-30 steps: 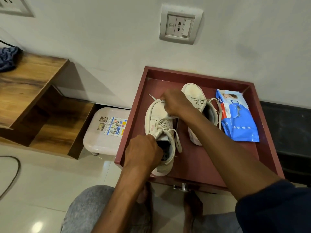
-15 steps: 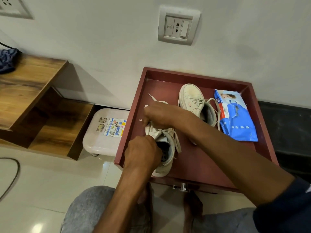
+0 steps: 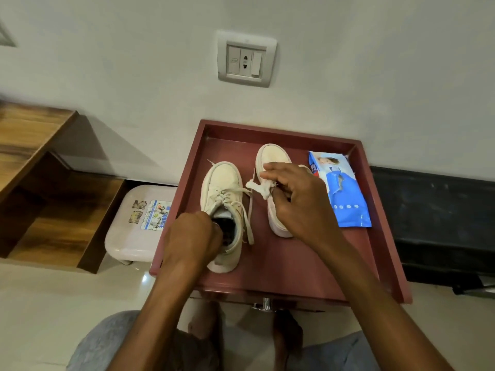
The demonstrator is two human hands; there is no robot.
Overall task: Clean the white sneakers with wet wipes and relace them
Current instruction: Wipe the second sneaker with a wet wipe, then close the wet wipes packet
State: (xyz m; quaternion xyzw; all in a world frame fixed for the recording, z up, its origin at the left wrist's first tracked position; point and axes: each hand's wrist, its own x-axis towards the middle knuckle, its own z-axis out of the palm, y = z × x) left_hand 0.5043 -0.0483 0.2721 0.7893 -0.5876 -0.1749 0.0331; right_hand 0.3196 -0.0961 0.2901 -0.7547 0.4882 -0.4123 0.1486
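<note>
Both hands busy: left hand (image 3: pixel 191 236) grips sneaker (image 3: pixel 222 180), right hand (image 3: pixel 297 199) pinches lace (image 3: pixel 261 187).

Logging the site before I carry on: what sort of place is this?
Likely a room in a home: wall switch-and-socket plate, tiled floor, and a small stickered plastic stool beside wooden shelving.

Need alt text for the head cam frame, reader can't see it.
A person's left hand holds the heel opening of a white lace-up sneaker in a dark red wooden tray, while the right hand pinches a bunched white shoelace running from it. A second white sneaker and a blue wet-wipe pack lie to the right.
</note>
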